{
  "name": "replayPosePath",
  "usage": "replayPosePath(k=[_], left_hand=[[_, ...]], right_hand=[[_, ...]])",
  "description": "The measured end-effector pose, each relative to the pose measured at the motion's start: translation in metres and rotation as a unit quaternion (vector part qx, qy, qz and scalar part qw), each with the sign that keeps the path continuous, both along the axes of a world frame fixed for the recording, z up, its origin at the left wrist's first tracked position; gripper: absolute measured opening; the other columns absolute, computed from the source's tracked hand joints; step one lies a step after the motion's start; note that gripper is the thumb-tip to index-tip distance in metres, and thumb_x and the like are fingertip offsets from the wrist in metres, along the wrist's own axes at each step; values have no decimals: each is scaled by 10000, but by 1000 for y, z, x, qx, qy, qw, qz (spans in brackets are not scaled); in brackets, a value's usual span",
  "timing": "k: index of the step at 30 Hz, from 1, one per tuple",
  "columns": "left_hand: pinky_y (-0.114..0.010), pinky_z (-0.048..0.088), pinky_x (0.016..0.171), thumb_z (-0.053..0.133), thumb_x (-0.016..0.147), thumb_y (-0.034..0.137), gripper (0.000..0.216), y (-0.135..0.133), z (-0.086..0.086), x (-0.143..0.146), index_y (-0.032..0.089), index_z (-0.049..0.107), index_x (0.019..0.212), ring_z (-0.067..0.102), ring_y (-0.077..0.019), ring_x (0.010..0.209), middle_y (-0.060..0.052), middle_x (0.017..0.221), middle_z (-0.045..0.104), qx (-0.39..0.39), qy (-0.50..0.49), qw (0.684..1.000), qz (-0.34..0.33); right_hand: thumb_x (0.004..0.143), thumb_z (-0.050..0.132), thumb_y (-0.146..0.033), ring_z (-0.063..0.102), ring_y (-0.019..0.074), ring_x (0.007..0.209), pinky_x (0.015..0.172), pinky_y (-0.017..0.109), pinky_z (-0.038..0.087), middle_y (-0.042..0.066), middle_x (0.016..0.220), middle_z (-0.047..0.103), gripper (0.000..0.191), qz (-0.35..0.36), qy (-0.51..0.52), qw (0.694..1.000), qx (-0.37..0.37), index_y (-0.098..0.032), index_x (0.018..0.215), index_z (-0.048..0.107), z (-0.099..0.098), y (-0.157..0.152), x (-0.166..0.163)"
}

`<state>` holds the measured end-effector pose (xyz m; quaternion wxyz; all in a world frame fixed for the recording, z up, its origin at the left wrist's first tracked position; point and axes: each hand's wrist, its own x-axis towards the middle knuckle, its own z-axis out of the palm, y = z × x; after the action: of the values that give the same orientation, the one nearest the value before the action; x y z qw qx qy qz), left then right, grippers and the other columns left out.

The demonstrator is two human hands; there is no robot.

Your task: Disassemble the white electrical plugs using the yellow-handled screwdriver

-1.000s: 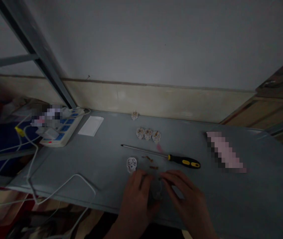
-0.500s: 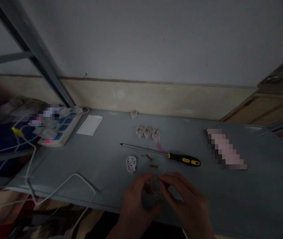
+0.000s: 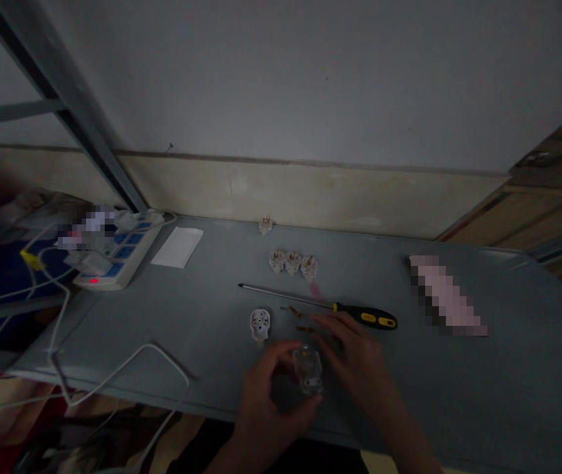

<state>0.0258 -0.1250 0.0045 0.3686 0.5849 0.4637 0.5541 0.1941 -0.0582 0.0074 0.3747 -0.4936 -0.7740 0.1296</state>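
My left hand (image 3: pixel 274 398) is closed around a clear plastic plug housing (image 3: pixel 307 368), holding it up with the fingers at its top left and the thumb at its lower edge. My right hand (image 3: pixel 353 349) reaches over the table with its thumb and fingers apart, by the right end of a small brass pin (image 3: pixel 304 328). Just behind lies a second brass piece (image 3: pixel 291 311), bent or with a thin end. A white plug cover (image 3: pixel 260 325) with round holes rests left of the pins. A long screwdriver (image 3: pixel 364 316) lies beyond the right hand.
Several pronged plug parts (image 3: pixel 293 262) sit farther back, one plug part (image 3: pixel 266 225) near the wall. White paper (image 3: pixel 177 247) and a power strip (image 3: pixel 123 263) with a red light are at left; a cable (image 3: pixel 150 345) loops over the front edge. A blurred pink object (image 3: pixel 446 296) lies right.
My right hand has let go of the clear housing and moved forward to the brass pin. My left hand keeps the housing in nearly the same place.
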Motion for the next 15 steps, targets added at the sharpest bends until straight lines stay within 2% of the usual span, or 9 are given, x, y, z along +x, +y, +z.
replayPosePath(k=[3,5,9,12,15], left_hand=[[-215,553,727,669,654,15,611,-1,-2,-1,289,588,1194,671,-122,751,57,870,705,-8,8,1000,2],[-231,553,730,670,670,33,608,-1,-4,-3,280,581,1219,667,-129,752,44,882,699,-12,20,1000,6],[-259,548,724,673,696,59,596,-2,-8,-5,259,572,1248,657,-147,755,22,890,685,-10,32,999,8],[-270,550,741,674,710,62,608,-1,-12,-5,279,556,1266,654,-149,767,32,879,671,-3,24,1000,0],[-279,553,758,669,716,47,626,-1,-13,-4,294,545,1279,655,-148,772,39,873,667,1,20,1000,-6]], right_hand=[[924,549,-261,709,206,829,763,360,614,70,900,705,196,-6,2,1000,-5,-211,872,732,-12,8,-7],[931,551,-262,704,179,747,704,316,609,50,850,707,189,-11,11,1000,-9,-204,840,707,-9,7,-8],[937,584,-270,702,130,697,648,225,587,17,851,723,111,-16,43,999,0,-213,973,672,18,-10,-3],[929,610,-223,709,101,788,727,170,579,-4,887,717,89,42,48,997,41,-238,985,677,43,-25,-4],[948,581,-191,698,84,811,752,139,570,1,881,700,119,88,38,994,59,-229,989,686,54,-34,-10]])
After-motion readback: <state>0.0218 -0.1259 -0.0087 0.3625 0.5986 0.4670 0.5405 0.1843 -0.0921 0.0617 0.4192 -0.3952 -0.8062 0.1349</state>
